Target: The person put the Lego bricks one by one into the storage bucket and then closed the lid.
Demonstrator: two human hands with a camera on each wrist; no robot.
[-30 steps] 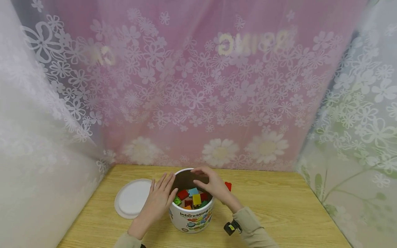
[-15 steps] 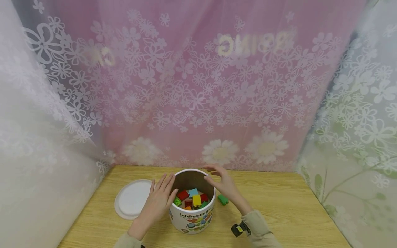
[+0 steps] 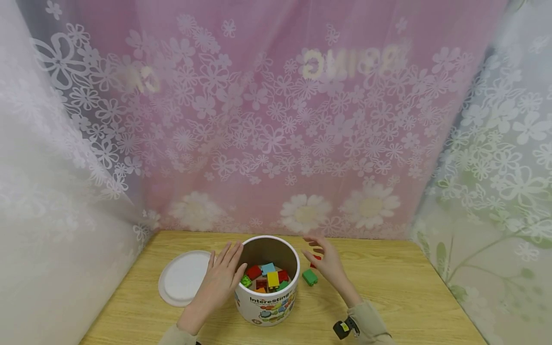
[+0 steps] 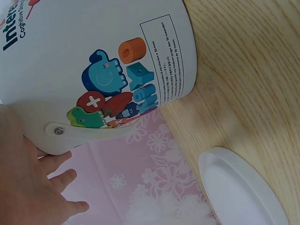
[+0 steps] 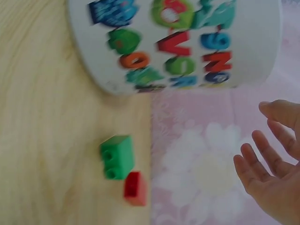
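Note:
A white printed bucket (image 3: 266,306) stands on the table, with red, blue, yellow, green and orange toy bricks (image 3: 272,279) in its bottom. My left hand (image 3: 222,275) rests against the bucket's left rim, fingers straight. To the right of the bucket my right hand (image 3: 329,263) hovers with parted, slightly bent fingers and nothing in them. Below its fingertips lie a green brick (image 3: 309,277) and a red brick (image 3: 316,260), the red one partly hidden by the hand. The right wrist view shows both, the green brick (image 5: 117,157) next to the red brick (image 5: 135,188).
A round white lid (image 3: 183,278) lies on the wooden table (image 3: 388,287) left of the bucket. A pink flowered curtain (image 3: 276,120) hangs along the table's back edge, and pale curtains (image 3: 504,191) close in the sides.
My right hand has moved rightward from over the bucket's mouth to above the loose bricks. The green brick beside the bucket has come into view. My left hand has stayed at the rim.

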